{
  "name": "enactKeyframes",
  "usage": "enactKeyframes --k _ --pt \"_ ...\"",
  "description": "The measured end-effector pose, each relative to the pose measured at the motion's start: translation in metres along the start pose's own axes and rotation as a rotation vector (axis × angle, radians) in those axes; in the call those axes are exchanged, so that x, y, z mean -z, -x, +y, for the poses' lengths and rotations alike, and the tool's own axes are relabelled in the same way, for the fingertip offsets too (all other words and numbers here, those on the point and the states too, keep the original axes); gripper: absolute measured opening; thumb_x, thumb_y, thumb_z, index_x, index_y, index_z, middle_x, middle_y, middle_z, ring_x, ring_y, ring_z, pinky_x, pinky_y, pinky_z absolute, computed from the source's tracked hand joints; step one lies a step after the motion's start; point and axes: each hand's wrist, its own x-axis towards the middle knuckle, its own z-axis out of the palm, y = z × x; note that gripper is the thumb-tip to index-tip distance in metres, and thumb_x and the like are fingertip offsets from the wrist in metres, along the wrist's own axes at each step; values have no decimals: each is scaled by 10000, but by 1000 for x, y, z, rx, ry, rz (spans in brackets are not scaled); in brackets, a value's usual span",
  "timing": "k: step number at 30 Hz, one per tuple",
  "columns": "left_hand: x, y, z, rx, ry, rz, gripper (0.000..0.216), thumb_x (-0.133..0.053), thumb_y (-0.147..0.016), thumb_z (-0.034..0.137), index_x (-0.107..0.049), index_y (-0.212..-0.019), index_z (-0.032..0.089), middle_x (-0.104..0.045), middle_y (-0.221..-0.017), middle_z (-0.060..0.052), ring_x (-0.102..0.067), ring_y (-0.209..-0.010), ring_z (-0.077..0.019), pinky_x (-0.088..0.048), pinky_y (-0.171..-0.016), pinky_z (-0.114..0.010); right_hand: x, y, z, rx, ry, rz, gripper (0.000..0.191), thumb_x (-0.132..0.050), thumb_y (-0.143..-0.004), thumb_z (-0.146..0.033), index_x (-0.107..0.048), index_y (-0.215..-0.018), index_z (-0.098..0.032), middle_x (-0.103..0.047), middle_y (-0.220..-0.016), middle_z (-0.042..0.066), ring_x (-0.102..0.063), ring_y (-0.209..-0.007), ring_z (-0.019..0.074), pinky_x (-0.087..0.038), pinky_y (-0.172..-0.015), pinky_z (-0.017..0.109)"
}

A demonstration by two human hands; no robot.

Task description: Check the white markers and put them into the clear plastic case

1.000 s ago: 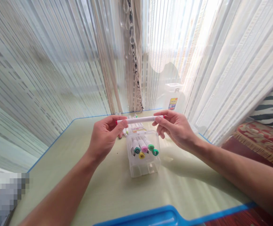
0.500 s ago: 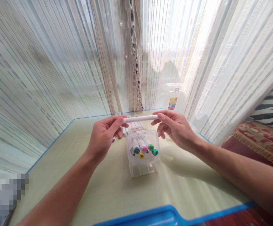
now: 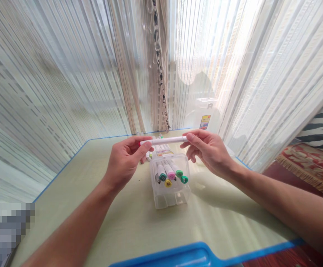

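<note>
A white marker point(image 3: 168, 140) lies level between my two hands, above the far part of the table. My left hand point(image 3: 126, 157) pinches its left end, where a bit of red shows at the tip. The other end sits between the thumb and fingers of my right hand point(image 3: 206, 150). Just below and nearer to me stands a clear plastic box point(image 3: 171, 200). Several markers with green, pink and yellow ends point(image 3: 171, 175) rest in its upper part, ends toward me. Behind the box lie more white markers point(image 3: 161, 146), partly hidden by my hands and the held marker.
The pale green table point(image 3: 116, 230) has a blue rim, with a blue moulded recess point(image 3: 189, 256) at the front. A clear case with a label point(image 3: 205, 120) stands at the back right. String curtains point(image 3: 80, 74) hang behind the table. A patterned fringed cloth point(image 3: 314, 167) is at right.
My left hand has shifted slightly right along the marker, and its red tip now shows past the fingers. My right hand has hardly moved.
</note>
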Motion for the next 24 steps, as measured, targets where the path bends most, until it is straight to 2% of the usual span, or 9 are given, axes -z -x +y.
enactKeyframes --k 4,7,12,16,19,24 --pt "-2 2 -1 46 15 -24 314 -881 -685 299 -767 -926 132 -705 -671 -14 -550 -561 -84 -403 -496 -187 -1 2 3 31 38 -4 291 -882 -734 -331 -703 -868 -144 -685 -584 -2 -626 -428 112 -468 -358 181" --pt "-2 2 -3 70 45 -26 336 -915 -622 265 -755 -889 140 -714 -692 -13 -586 -589 -103 -422 -507 -196 -2 3 2 25 48 -12 319 -915 -683 -313 -698 -851 -149 -667 -547 -16 -606 -407 108 -462 -349 183" --pt "0 1 -1 38 -17 0 307 -869 -701 319 -764 -911 122 -695 -646 -21 -507 -523 -84 -370 -469 -199 -2 1 1 6 37 -18 282 -833 -789 -372 -718 -893 -137 -733 -674 38 -635 -442 112 -479 -363 194" --pt "2 -1 -3 23 11 1 310 -781 -805 372 -775 -985 120 -710 -712 -48 -487 -517 -75 -359 -479 -209 -1 1 -2 -31 -22 -14 297 -755 -864 -396 -725 -992 -129 -769 -781 77 -654 -460 122 -492 -383 211" --pt "4 -1 -6 52 70 -6 340 -724 -854 397 -771 -1060 130 -714 -771 -64 -510 -536 -84 -357 -482 -217 -3 1 -6 -63 -68 -13 324 -722 -884 -408 -721 -1040 -124 -779 -821 99 -668 -467 140 -490 -390 227" --pt "4 -2 -6 63 106 5 386 -694 -865 423 -761 -1108 130 -711 -742 -66 -531 -526 -103 -373 -482 -231 -4 1 -7 -72 -73 10 348 -727 -873 -441 -714 -1036 -134 -778 -821 96 -671 -457 151 -478 -375 232"
